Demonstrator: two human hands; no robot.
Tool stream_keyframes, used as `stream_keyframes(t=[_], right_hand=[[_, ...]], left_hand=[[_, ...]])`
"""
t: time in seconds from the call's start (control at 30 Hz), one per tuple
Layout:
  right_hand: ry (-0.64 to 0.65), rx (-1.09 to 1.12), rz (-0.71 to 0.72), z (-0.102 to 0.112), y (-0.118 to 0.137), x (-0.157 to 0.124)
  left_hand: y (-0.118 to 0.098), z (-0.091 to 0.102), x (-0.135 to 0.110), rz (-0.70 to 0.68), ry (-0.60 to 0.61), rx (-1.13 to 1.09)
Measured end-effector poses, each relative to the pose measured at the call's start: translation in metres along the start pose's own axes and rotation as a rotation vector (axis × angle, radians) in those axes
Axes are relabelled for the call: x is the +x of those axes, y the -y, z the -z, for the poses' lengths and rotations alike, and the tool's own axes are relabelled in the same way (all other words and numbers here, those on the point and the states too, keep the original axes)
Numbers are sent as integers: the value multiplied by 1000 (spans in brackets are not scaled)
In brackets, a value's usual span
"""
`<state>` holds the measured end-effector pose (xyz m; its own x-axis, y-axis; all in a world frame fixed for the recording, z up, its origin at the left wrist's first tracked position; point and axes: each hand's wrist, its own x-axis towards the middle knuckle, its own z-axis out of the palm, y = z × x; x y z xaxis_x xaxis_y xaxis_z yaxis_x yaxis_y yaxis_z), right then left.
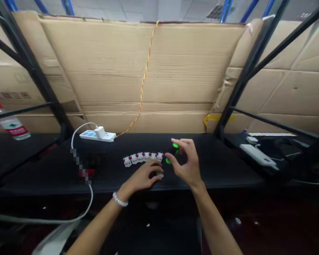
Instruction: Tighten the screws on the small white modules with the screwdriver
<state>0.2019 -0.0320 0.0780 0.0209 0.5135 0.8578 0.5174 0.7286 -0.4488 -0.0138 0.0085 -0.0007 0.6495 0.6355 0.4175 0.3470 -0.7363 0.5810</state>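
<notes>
Brown cardboard (191, 71) walls the back of your black table (223, 173). At far left, a clear plastic bottle with a red cap (14, 127) wears a red-and-white label, too blurred to read. Six small white-and-purple blocks (140, 157) form an arc on the table, probably fanned so each stays separate; any print is illegible. Your left hand (143, 175), half curled, covers a small white piece (160, 175); I can't tell whether it's gripped. Your right hand (186, 170) holds a bright green object (175, 145) between parted thumb and fingers, apparently by its ends.
</notes>
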Motion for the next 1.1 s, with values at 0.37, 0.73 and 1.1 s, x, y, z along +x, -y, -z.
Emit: stream_keyframes(t=[0.37, 0.73, 1.1], right_hand=[[7, -14, 9, -2, 2, 0], [44, -23, -1, 4, 2, 1], [130, 106, -37, 8, -5, 1]], left_hand=[[-2, 0, 1, 9, 16, -20], [-5, 2, 2, 25, 21, -30], [-3, 1, 1, 23, 22, -28]])
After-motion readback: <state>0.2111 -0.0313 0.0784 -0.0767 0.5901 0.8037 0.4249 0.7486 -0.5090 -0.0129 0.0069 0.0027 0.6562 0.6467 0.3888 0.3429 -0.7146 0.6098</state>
